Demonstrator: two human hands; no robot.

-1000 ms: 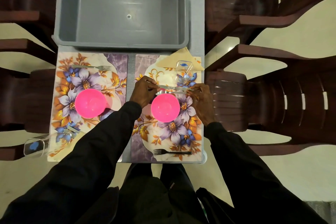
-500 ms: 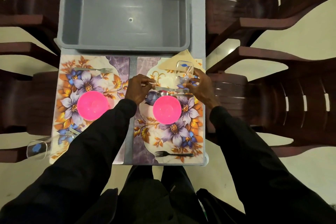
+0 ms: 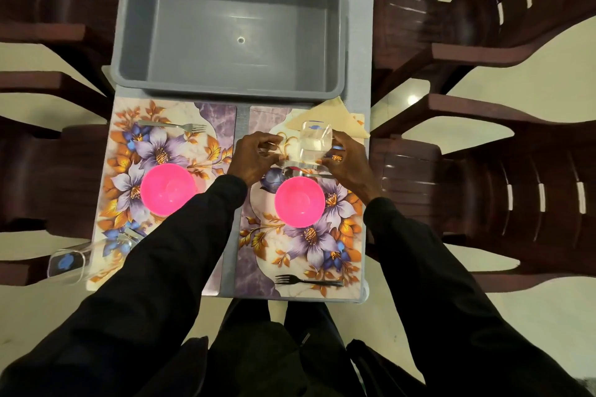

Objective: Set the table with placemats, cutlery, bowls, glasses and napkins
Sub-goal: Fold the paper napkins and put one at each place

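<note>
Cutlery (image 3: 301, 171) lies flat on the right placemat (image 3: 250, 267), its long axis running left to right, just beyond the far rim of a pink bowl (image 3: 299, 201). It is thin, silvery and shiny; I cannot tell whether it is 1 piece or 2, or which end is the handle. It sits between my 2 hands, its left end by my left hand (image 3: 254, 156) and its right end by my right hand (image 3: 346, 164).

My left hand's fingers are curled in, but I cannot tell whether they pinch the cutlery. My right hand curls round the right side of a clear glass (image 3: 314, 143), which stands just beyond the cutlery in front of a folded beige napkin (image 3: 329, 121).

A dark fork (image 3: 308, 281) lies along the near edge, tines pointing left. The left placemat (image 3: 213, 119) carries a second pink bowl (image 3: 168, 188), a silver fork (image 3: 171, 125) with tines pointing right, and a second glass (image 3: 69, 263) at its near left corner. A grey tub (image 3: 230, 26) sits farther back on the surface (image 3: 359, 42).
</note>
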